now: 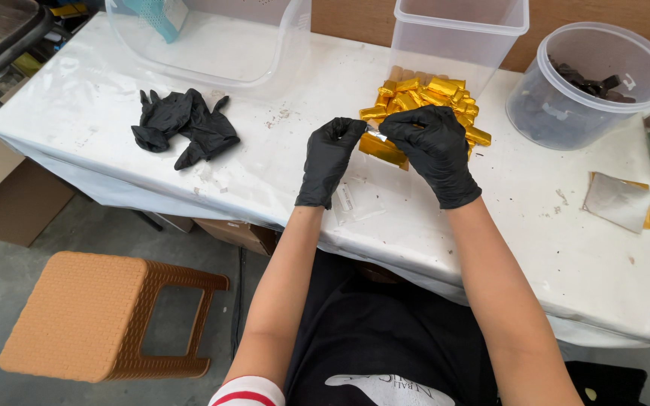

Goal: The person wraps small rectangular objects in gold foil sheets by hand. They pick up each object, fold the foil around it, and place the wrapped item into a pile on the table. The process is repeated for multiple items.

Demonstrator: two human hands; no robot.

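Black-gloved left hand [330,159] & right hand [432,150], fingers of both pinching small silvery piece [375,133], gold-wrapped bars [423,101] just behind.

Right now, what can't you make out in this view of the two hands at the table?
- Small silvery piece, head view: pinched between left hand and right hand; fingertips cover most of it.
- Gold-wrapped pieces: the right hand hides the front of the pile.
- Round tub: dark contents blurred behind its cloudy wall.
- Clear bin: top cut off by the frame edge.
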